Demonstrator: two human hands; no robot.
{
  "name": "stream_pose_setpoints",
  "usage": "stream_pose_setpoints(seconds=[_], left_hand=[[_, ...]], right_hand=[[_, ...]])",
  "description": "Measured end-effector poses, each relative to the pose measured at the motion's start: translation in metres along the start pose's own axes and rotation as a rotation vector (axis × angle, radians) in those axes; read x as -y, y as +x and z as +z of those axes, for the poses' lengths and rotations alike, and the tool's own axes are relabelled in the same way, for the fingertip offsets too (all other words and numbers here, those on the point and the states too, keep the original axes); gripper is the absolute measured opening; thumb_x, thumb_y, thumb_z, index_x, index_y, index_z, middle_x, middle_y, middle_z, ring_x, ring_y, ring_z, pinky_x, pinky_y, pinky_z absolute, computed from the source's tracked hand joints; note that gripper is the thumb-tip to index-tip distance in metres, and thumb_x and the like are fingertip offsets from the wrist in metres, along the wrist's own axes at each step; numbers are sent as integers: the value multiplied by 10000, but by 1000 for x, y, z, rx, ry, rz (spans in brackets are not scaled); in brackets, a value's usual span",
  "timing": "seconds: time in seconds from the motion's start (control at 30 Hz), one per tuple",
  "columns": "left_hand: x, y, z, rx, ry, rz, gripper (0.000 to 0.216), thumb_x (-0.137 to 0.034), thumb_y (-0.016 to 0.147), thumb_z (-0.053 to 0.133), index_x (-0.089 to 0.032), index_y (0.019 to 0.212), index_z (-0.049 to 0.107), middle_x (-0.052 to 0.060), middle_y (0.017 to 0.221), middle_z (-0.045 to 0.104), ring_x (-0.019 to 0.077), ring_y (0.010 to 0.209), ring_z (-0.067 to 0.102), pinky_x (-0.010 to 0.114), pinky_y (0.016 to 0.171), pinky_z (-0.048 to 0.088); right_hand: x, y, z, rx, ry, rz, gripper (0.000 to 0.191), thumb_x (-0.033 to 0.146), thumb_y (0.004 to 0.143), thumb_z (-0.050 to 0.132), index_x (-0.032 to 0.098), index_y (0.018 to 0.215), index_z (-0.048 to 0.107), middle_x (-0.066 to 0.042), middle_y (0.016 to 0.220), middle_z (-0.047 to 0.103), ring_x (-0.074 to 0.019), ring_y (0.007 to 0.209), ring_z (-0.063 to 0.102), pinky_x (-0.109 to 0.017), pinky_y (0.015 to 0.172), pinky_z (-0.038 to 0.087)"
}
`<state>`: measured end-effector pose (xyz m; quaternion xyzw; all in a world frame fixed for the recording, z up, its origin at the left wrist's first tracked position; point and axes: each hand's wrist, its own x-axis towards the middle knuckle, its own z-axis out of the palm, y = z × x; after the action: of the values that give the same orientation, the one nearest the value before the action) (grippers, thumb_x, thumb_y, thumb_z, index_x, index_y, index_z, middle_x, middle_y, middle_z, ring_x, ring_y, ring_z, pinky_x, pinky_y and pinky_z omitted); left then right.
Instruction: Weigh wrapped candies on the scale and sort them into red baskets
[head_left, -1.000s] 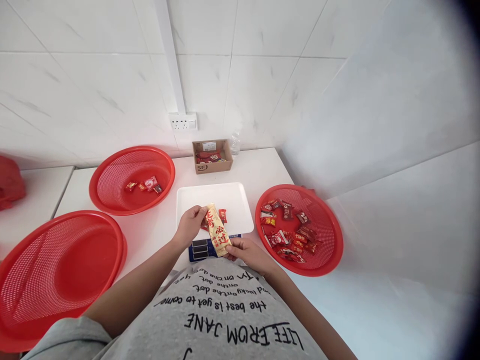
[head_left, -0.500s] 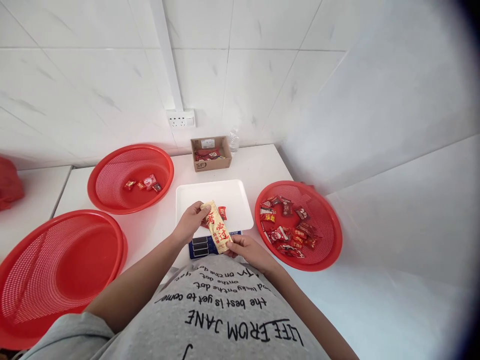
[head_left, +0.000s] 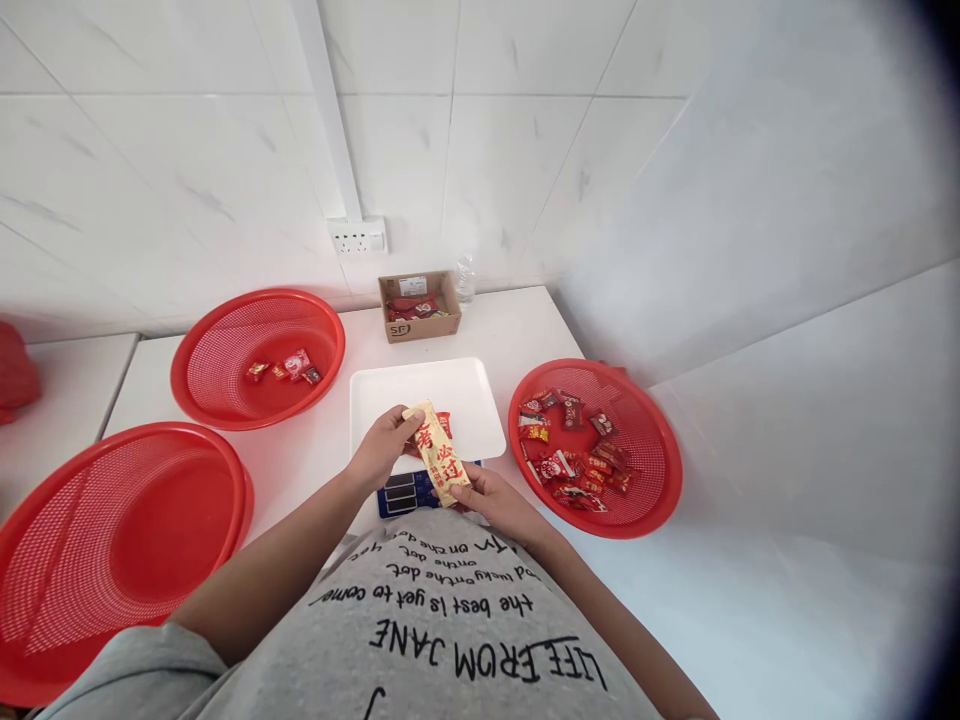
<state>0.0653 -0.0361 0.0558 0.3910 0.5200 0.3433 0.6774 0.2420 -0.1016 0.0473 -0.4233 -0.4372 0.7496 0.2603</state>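
Between my two hands is a long, flat gold packet (head_left: 437, 452) with red Chinese characters, tilted over the front of a scale. My left hand (head_left: 382, 445) pinches its upper left end. The lower right end is gripped by my right hand (head_left: 491, 500), thumb on top. Underneath lies the scale's white tray (head_left: 480, 400), where a red wrapped packet (head_left: 444, 420) shows partly behind the gold one. The scale's blue panel (head_left: 397, 495) with dark displays is partly covered by the packet and my hands.
A red basket (head_left: 664, 500) with several wrapped sweets stands right. Another red basket (head_left: 184, 360) with a few sweets is at back left, and a third (head_left: 236, 480) at front left. A cardboard box (head_left: 427, 328) of red packets and a clear plastic bottle (head_left: 465, 278) stand near the wall.
Both hands keep their hold on the gold packet, which has shifted very slightly. The whole view has moved a little; baskets, box and tray stay in place.
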Motion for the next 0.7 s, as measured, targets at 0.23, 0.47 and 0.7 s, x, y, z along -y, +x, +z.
stream_pose_setpoints(seconds=[0.23, 0.47, 0.7], left_hand=[[5, -8, 3, 60, -57, -137, 514, -481, 750, 576, -229, 1156, 388, 64, 986, 593, 158, 810, 606, 312, 691, 486], [9, -11, 9, 177, -237, -177, 404, -428, 772, 580, -200, 1097, 510, 83, 1014, 630, 182, 900, 608, 327, 800, 475], [7, -6, 1, 245, -345, -206, 481, -548, 809, 440, -186, 1112, 533, 103, 1035, 632, 205, 905, 610, 341, 800, 463]], right_hand=[[-12, 8, -1, -229, -217, -95, 380, 348, 840, 423, 261, 1199, 515, -48, 1117, 611, -203, 955, 590, -393, 861, 435], [-21, 12, -6, -304, -787, -287, 453, 294, 790, 519, 286, 1243, 499, -60, 1320, 462, -259, 1189, 421, -431, 987, 329], [-31, 14, 4, -308, -186, -207, 634, 532, 773, 501, 223, 1302, 342, -125, 1223, 499, -202, 961, 552, -324, 723, 474]])
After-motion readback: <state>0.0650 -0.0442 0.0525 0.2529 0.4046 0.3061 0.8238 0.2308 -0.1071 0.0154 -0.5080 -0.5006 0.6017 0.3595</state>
